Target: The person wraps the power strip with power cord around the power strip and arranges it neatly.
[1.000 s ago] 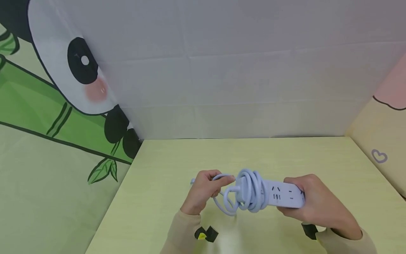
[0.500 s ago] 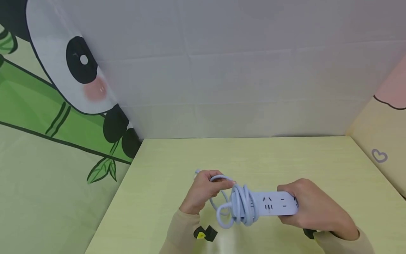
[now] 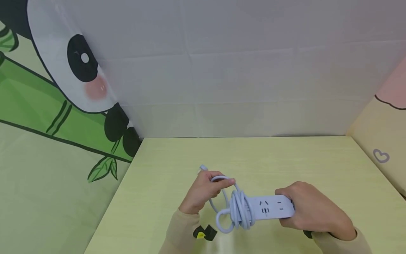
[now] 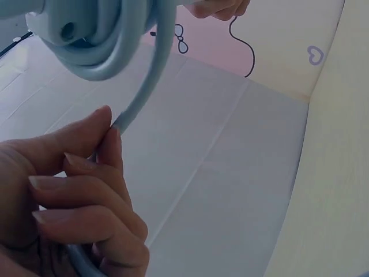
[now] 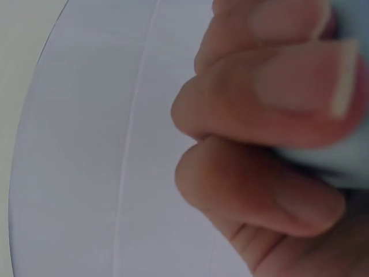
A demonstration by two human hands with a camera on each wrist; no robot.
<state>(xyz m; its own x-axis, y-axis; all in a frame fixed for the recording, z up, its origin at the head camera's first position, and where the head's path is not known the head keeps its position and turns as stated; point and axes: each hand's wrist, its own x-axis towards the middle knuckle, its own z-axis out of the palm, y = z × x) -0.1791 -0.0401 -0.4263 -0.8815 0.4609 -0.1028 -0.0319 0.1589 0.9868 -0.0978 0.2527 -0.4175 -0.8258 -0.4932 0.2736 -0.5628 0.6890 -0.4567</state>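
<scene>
A white power strip (image 3: 272,207) is held up over the table, its sockets facing me. My right hand (image 3: 312,208) grips its right end, and the curled fingers (image 5: 277,92) fill the right wrist view. Several turns of white cord (image 3: 241,210) wrap the strip's left end. With thumb and forefinger my left hand (image 3: 203,190) pinches the cord where it leaves the coil; the left wrist view shows that pinched cord (image 4: 147,86) running up to the wraps. Beyond the left hand pokes the cord's end piece (image 3: 203,168), partly hidden by the fingers.
The pale yellow table (image 3: 177,155) lies beneath both hands. A plain grey-white wall sheet (image 3: 234,81) rises at its back edge. Printed panels stand at either side, a panda and bamboo (image 3: 85,91) at left and a heart (image 3: 381,155) at right.
My right hand and the power strip have moved left and toward me, and the strip has tilted slightly. The left hand stays nearly in place, while the cord's end piece has swung up and right.
</scene>
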